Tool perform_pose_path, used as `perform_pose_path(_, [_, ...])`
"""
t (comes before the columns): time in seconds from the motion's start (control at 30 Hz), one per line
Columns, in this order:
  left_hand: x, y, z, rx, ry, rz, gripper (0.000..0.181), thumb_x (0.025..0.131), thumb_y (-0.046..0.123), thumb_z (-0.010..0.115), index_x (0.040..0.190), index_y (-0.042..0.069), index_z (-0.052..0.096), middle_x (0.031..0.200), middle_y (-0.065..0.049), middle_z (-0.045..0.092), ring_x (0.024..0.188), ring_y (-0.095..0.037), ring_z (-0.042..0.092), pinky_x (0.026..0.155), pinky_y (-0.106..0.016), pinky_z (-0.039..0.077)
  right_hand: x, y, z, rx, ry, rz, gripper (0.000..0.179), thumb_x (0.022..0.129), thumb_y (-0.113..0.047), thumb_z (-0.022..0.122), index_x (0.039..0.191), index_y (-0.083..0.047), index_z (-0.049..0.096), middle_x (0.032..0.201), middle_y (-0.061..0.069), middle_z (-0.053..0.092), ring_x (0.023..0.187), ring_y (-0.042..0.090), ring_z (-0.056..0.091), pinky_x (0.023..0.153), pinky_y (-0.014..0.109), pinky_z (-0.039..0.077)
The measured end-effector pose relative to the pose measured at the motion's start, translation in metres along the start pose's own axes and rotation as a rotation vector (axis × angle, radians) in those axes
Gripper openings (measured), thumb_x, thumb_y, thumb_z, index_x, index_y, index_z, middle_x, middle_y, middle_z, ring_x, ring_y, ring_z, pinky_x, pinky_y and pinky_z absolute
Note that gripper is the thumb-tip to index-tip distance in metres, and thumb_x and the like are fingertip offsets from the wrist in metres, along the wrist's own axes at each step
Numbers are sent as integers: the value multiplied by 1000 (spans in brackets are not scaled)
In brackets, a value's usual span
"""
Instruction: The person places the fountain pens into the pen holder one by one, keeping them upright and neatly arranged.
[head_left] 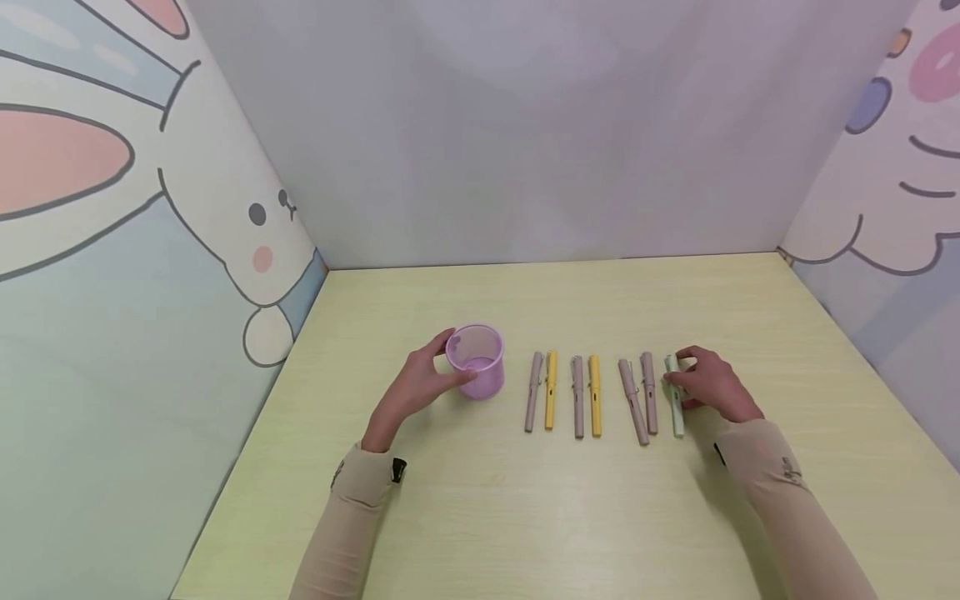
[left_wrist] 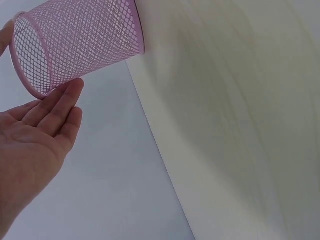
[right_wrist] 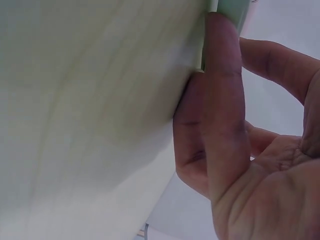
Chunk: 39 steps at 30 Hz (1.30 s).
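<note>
A pink-purple mesh pen cup [head_left: 491, 382] stands upright on the table, and its inside looks bare. My left hand [head_left: 418, 385] holds it near the rim, the thumb on the near side and the fingers round the far side. In the left wrist view the fingertips lie against the mesh [left_wrist: 85, 45]. Over on the right, my right hand [head_left: 717, 386] pinches a light green pen [head_left: 678, 421] by its upper half between thumb and fingers. That pen lies along the tabletop; in the right wrist view only a piece of it [right_wrist: 232, 12] shows past the fingers.
Between the hands several pens lie in a row: a mauve pen [head_left: 533, 392], a yellow pen [head_left: 551, 389], another mauve pen [head_left: 578, 397], another yellow pen [head_left: 596, 396], and two more mauve pens close to the green one. Walls with rabbit drawings [head_left: 225, 208] border the pale wooden table [head_left: 495, 517].
</note>
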<state>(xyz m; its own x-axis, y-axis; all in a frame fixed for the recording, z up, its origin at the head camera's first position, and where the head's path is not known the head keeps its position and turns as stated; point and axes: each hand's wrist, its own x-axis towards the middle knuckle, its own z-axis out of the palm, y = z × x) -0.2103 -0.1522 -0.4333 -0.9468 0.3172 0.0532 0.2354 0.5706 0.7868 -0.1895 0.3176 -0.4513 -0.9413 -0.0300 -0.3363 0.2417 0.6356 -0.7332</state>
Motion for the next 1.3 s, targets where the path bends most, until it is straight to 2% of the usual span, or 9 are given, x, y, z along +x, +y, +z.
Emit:
perform_pose_path(0.13, [0, 1, 0, -6, 3, 8, 87, 89, 38, 81, 157, 3, 40, 152, -16, 51, 142, -34, 45, 113, -61, 35, 1, -3, -1, -11, 0, -1, 59, 98, -10, 60, 140, 21, 31, 110, 35, 56, 69, 26, 73, 69, 41, 60])
perform_pose_path(0.3, [0, 0, 0, -11, 3, 10, 87, 89, 39, 81, 157, 4, 41, 153, -15, 51, 142, -32, 45, 113, -60, 35, 2, -3, -2, -2, -2, 6, 58, 98, -10, 58, 137, 22, 31, 118, 40, 51, 69, 26, 71, 66, 41, 60])
perform_pose_path(0.57, [-1, 2, 0, -8, 0, 13, 87, 89, 38, 81, 157, 2, 40, 153, -16, 51, 142, -33, 45, 113, -60, 35, -5, 4, -4, 148, -2, -10, 57, 100, -7, 56, 142, 20, 27, 127, 40, 45, 92, 31, 62, 70, 42, 62])
perform_pose_path(0.77, [-1, 3, -1, -9, -4, 9, 87, 89, 38, 81, 157, 1, 40, 152, -17, 51, 141, -36, 46, 111, -60, 37, -10, 9, -5, 207, 28, -77, 58, 100, -4, 54, 145, 19, 26, 122, 35, 50, 89, 23, 63, 70, 42, 62])
perform_pose_path(1.0, [0, 3, -2, -11, -6, 9, 87, 90, 38, 81, 157, 2, 40, 151, -17, 52, 140, -36, 46, 111, -60, 38, -15, 11, -6, 287, 75, -174, 56, 100, 0, 55, 146, 17, 28, 117, 29, 47, 86, 11, 60, 69, 42, 62])
perform_pose_path(1.3, [-1, 3, -1, -21, -2, 14, 86, 90, 37, 81, 157, 2, 40, 149, -17, 54, 138, -37, 49, 109, -60, 41, -18, 6, -6, 348, 134, -266, 53, 104, -2, 56, 147, 13, 30, 115, 23, 49, 87, 6, 59, 68, 43, 62])
